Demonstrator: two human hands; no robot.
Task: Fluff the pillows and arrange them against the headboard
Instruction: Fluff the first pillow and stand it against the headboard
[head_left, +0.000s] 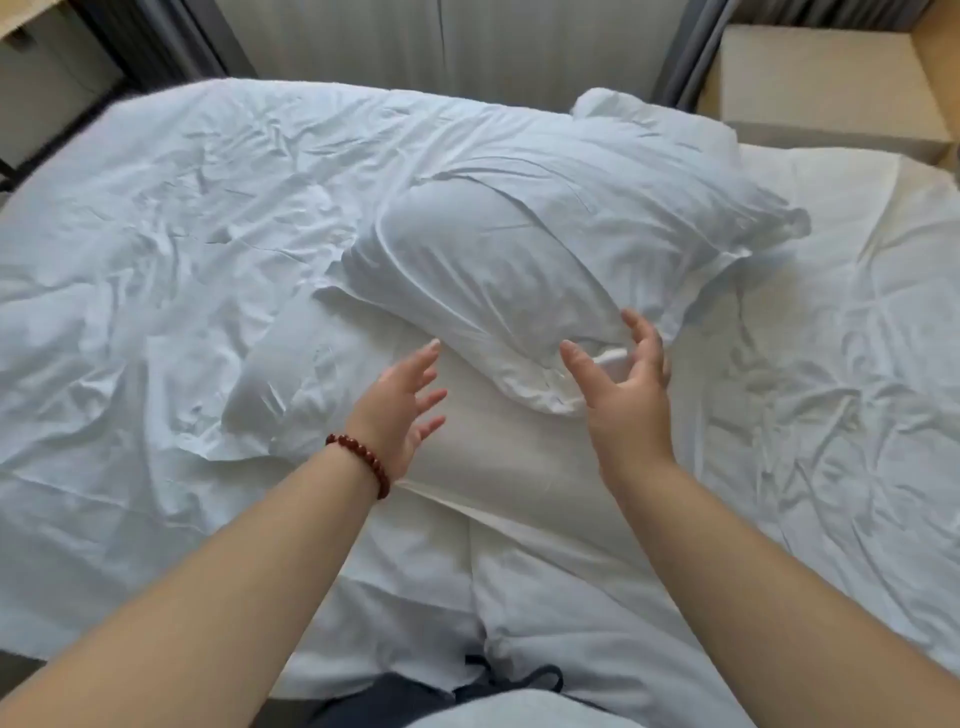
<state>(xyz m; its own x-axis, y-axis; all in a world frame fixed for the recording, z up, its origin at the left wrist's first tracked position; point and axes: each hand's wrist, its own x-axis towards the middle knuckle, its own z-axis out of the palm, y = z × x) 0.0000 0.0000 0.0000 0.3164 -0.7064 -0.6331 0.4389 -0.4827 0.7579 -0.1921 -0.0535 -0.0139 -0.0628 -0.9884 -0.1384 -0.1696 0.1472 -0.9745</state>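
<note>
Upper pillow, plump and creased in white cloth, lies slanted mid-bed across the flatter, smoother lower pillow on rumpled white bedding. My left grip, red bead bracelet at its wrist, and my right grip are both spread wide, flanking its near corner.

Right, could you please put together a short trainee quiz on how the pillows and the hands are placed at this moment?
1. True or false: the right hand has its fingers curled tightly round the upper pillow.
2. The upper pillow lies: A) on the floor; B) partly across the lower pillow; C) upright against the headboard.
3. Fill in: the red bead bracelet is on the ___ wrist.
Key: 1 false, its fingers are spread open; 2 B; 3 left.
</note>
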